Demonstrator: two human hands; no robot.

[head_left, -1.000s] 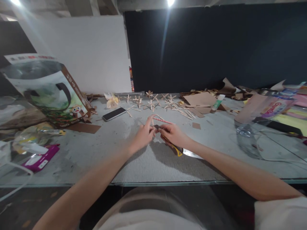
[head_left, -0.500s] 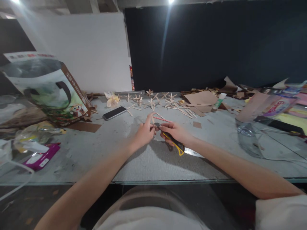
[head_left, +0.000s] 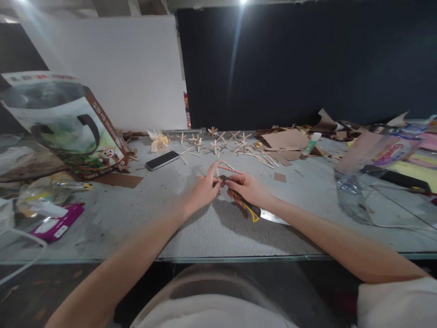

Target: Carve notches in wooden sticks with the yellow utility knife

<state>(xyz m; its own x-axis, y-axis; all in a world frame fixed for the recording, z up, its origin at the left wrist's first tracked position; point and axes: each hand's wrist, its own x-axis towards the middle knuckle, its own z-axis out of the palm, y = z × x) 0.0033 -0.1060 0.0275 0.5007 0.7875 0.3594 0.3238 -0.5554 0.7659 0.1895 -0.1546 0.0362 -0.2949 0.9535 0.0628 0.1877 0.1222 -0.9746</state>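
Observation:
My left hand [head_left: 204, 190] pinches the near end of a thin pink stick [head_left: 231, 170] at the middle of the grey table [head_left: 143, 214], fingers closed and index finger stretched along it. My right hand [head_left: 247, 188] is closed around a black and yellow utility knife [head_left: 246, 206], whose tip meets the stick between the two hands. The knife's handle sticks out below my right palm towards me.
Wooden stick crosses [head_left: 218, 145] and cardboard scraps [head_left: 285, 141] lie at the back. A phone [head_left: 162, 161] and a tilted printed box [head_left: 64, 127] are to the left, a purple packet [head_left: 56, 226] near left. A glue tube [head_left: 311, 144] and clear plastic container [head_left: 372, 173] are right.
Both hands stay together at the stick. The knife handle has dipped and swung slightly under my right hand; the view has shifted a little.

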